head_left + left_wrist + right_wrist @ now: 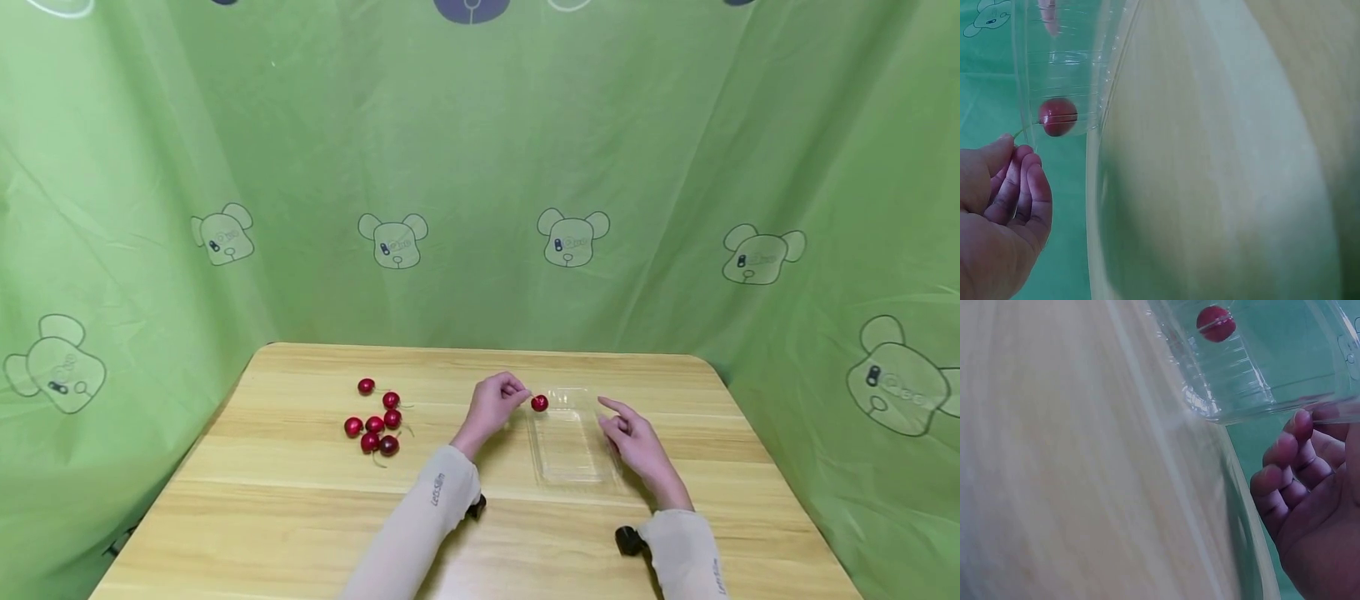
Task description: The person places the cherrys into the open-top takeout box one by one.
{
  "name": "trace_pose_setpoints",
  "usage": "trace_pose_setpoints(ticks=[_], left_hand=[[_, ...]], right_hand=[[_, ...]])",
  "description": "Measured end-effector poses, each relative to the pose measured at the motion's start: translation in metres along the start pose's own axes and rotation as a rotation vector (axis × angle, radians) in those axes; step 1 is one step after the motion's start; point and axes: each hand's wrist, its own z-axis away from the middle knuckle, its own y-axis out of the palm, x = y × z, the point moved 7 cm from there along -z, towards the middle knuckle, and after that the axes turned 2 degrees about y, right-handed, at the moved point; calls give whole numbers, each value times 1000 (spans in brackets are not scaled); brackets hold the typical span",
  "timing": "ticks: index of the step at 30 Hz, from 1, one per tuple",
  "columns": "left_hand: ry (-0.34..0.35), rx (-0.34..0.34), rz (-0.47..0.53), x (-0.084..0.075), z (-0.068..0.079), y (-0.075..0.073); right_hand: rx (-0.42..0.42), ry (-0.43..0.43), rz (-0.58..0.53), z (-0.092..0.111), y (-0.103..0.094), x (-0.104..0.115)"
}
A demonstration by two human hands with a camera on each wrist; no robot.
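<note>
A clear plastic box lies on the table before me. My left hand, at its left side, pinches a red cherry by the thin stem between thumb and fingertips. The cherry hangs over the box's far left corner; in the left wrist view, the cherry shows through the clear wall, with the stem running to my thumb. Beside the box's right wall is my right hand, index finger reaching forward and thumb apart from it. Its fingertips are right at the box's edge in the right wrist view.
Several loose cherries, some with stems, lie in a cluster on the left of the wooden table. A green curtain with bear-head prints hangs behind the table and along both sides.
</note>
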Motion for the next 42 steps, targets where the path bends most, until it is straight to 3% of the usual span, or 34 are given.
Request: trace_pose_setpoints(ticks=[10,42], left_hand=[[-33,11,-13,6,0,2],[2,-2,-34,7,-2,4]], right_hand=[[9,2,-47,-1,3,-7],[3,-23,-21,-1,2,-7]])
